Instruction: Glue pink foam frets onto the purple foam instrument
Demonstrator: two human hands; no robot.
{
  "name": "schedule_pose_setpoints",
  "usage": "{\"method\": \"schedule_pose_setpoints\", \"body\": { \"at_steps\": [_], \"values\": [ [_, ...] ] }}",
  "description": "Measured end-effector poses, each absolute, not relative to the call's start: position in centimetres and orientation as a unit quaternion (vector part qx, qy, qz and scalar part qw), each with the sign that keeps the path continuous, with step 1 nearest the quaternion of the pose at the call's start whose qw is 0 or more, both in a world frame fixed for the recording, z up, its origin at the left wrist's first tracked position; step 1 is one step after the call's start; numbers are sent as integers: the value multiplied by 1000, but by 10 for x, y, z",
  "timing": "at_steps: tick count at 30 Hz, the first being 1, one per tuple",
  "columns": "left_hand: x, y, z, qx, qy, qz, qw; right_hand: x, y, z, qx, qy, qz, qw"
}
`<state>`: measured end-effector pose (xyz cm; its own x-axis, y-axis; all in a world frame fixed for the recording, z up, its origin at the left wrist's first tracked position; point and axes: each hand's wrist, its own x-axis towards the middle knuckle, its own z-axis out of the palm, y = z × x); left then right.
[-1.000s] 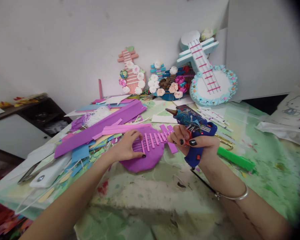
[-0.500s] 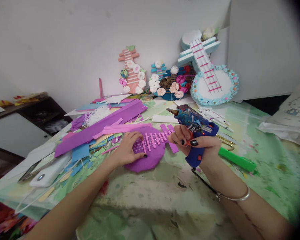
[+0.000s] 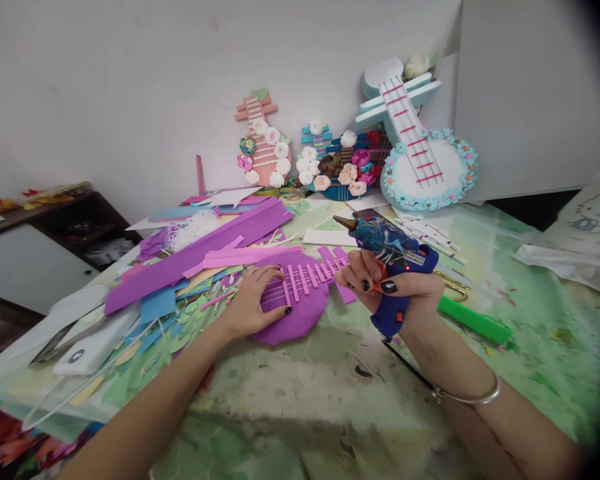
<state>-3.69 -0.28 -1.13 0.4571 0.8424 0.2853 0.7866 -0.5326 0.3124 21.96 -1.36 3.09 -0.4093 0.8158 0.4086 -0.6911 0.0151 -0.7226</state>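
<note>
A purple foam guitar [image 3: 300,313] with pink frets and white strings lies flat on the table in the middle of the view. My left hand [image 3: 253,300] rests on its round body, fingers curled and pressing down on the strings. My right hand [image 3: 395,287] is wrapped round the handle of a blue hot glue gun [image 3: 387,257]. The gun is held just right of the guitar's neck, its nozzle pointing up and to the left. A black cord runs down from the gun's handle. A silver bangle sits on my right wrist.
Purple and pink foam strips [image 3: 200,250] and coloured scraps lie left of the guitar. A white device [image 3: 93,343] lies near the left table edge. A green-handled tool [image 3: 473,320] lies right of my hand. Finished decorated foam guitars [image 3: 420,147] lean on the back wall.
Both hands stay where they were, left on the guitar, right round the glue gun. The view has shifted slightly.
</note>
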Motion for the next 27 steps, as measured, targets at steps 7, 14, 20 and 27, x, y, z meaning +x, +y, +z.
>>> {"method": "schedule_pose_setpoints", "body": {
  "at_steps": [7, 14, 20, 27],
  "values": [
    [-36, -4, -13, 843, 489, 213, 63, 219, -15, 34, -72, -472, 693, 541],
    [-34, -2, -14, 841, 493, 213, 68, 219, -15, 32, -95, -463, 696, 540],
    [-34, -2, -15, 842, 492, 212, 66, 219, -16, 31, -122, -458, 700, 534],
    [-34, -2, -18, 840, 498, 207, 53, 220, -14, 27, -137, -456, 690, 545]
  ]
}}
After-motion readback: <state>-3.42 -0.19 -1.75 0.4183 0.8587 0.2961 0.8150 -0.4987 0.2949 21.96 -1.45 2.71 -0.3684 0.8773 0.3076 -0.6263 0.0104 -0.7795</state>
